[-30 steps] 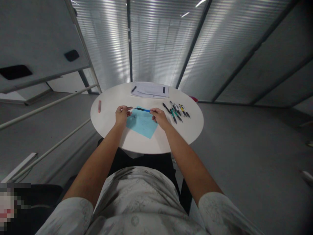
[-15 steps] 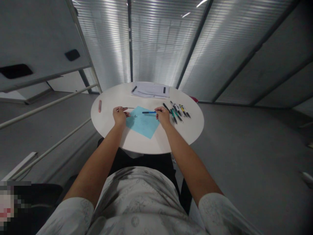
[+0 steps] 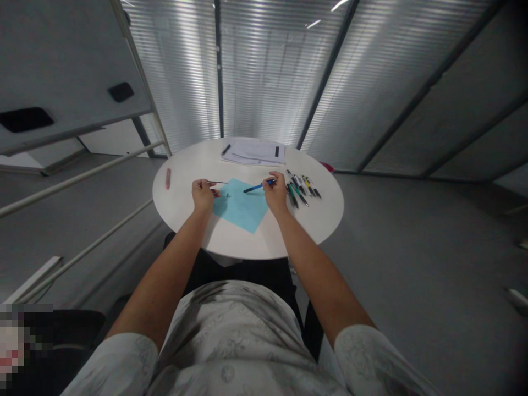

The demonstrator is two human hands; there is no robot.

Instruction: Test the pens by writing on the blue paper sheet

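As bare white desk (image 3: pixel 243 247) separates blue paper (image 3: pixel 247 212) from the near edge | left hand (image 3: pixel 203 195) pinches thin dark rod (image 3: pixel 219 182) | right hand (image 3: pixel 275 192) pinches blue pen (image 3: pixel 256 187), black-ended, slanting

On our counter (image 3: pixel 247 245), a sheet (image 3: pixel 245 212) lies between our left hand (image 3: pixel 202 193) and right hand (image 3: pixel 275 193), below a held pen (image 3: pixel 254 187); more pens (image 3: pixel 298 184) lie right, papers (image 3: pixel 252 152) far, a lone item (image 3: pixel 168 179) left.
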